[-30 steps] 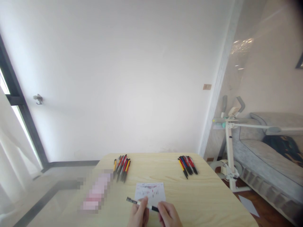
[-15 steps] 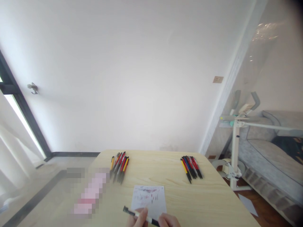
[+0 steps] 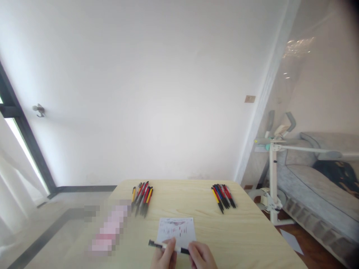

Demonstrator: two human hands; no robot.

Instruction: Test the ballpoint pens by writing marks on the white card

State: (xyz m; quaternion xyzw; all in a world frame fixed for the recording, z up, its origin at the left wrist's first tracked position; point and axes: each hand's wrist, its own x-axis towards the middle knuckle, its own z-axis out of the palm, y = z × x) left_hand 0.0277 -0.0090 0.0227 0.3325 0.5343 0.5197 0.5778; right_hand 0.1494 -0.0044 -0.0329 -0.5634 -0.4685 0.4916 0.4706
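Two bare hands, the left hand [image 3: 164, 257] and the right hand [image 3: 202, 256], share one slim black-and-white pen [image 3: 179, 249] at the near side of a single pale wood-grain table [image 3: 238, 239]. The left thumb and fingers are closed around the pen's middle, its dark end jutting out past them to the left; the right thumb and forefinger are pinched on its black right end, with a short white and black stretch showing between the hands. The pen lies nearly level, slightly lower at the right, and in this view crosses the lower part of one white rectangular paper sheet [image 3: 176, 228] bearing small dark and reddish marks. Farther back are two bundles: a left bundle of red, grey and yellow pens [image 3: 142, 198], two of them yellow, and a right bundle of black-ended pens in yellow, blue and red [image 3: 223, 197], one of them yellow; both overlap too closely for a sure total. One pink oblong [image 3: 108, 231], blurred into squares, shows at the table's left side.
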